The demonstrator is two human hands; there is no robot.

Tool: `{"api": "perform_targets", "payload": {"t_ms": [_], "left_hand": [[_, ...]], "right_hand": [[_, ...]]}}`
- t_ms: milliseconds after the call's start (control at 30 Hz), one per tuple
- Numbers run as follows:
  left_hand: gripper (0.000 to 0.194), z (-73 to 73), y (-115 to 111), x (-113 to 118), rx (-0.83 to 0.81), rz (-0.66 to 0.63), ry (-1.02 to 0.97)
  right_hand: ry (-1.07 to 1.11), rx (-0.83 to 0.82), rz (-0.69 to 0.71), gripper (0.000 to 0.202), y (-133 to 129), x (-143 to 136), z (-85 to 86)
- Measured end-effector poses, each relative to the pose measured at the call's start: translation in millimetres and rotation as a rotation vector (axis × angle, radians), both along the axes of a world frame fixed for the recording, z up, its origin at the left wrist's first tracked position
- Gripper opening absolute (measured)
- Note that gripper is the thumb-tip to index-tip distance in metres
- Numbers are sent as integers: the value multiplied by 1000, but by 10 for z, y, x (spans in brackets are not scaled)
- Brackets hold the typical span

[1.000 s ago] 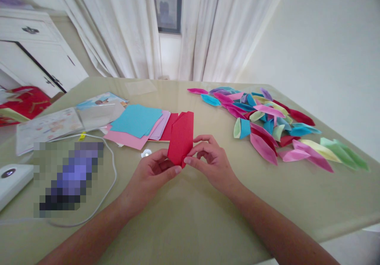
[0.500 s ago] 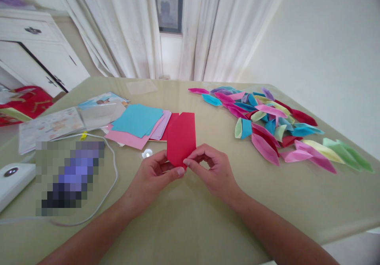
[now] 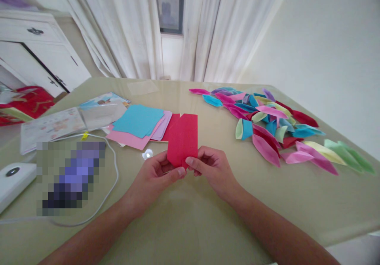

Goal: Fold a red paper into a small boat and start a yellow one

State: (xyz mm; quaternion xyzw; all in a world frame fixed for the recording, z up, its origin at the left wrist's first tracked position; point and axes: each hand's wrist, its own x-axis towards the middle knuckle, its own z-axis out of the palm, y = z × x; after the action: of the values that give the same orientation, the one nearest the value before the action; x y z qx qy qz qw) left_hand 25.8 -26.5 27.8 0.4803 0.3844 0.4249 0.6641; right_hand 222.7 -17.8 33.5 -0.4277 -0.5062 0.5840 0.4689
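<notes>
A red sheet of folded paper [image 3: 183,138] is held up between both hands, its cut-off corners showing at the top left and at the bottom. My left hand [image 3: 160,172] pinches its lower left edge, thumb in front and fingers behind. At the lower right corner my right hand [image 3: 209,166] grips the paper, the thumb pressing on its face near the bottom. Behind it lies a stack of square paper sheets [image 3: 139,119] in blue, pink, lilac and red, partly hidden by the held piece.
Many folded paper pieces [image 3: 267,122] in mixed colours lie heaped on the right of the table [image 3: 190,225]. To the left are clear-covered packs [image 3: 53,128], a white cable [image 3: 116,170], a blurred-out object [image 3: 74,174] and a white device [image 3: 14,183]. A small shiny white item [image 3: 147,154] sits near my left hand.
My right thumb has shifted slightly on the lower edge of the red paper, and the right fingers have moved further behind it. The paper's face has turned a little. The view has moved slightly.
</notes>
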Motion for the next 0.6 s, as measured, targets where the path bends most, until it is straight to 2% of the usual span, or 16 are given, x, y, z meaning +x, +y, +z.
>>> {"api": "perform_targets", "payload": {"t_ms": [233,433,600], "left_hand": [[26,41,1,4,-33,38,24],[30,-8,14,-1,-36,-74,18],[35,1,28,-42,-5,-75,82]], "right_hand": [[-5,-37,40,38,-34,-6,11],[-45,-54,0,47,-40,-23,8],[-118,-26,98,53,-2,16,-31]]}}
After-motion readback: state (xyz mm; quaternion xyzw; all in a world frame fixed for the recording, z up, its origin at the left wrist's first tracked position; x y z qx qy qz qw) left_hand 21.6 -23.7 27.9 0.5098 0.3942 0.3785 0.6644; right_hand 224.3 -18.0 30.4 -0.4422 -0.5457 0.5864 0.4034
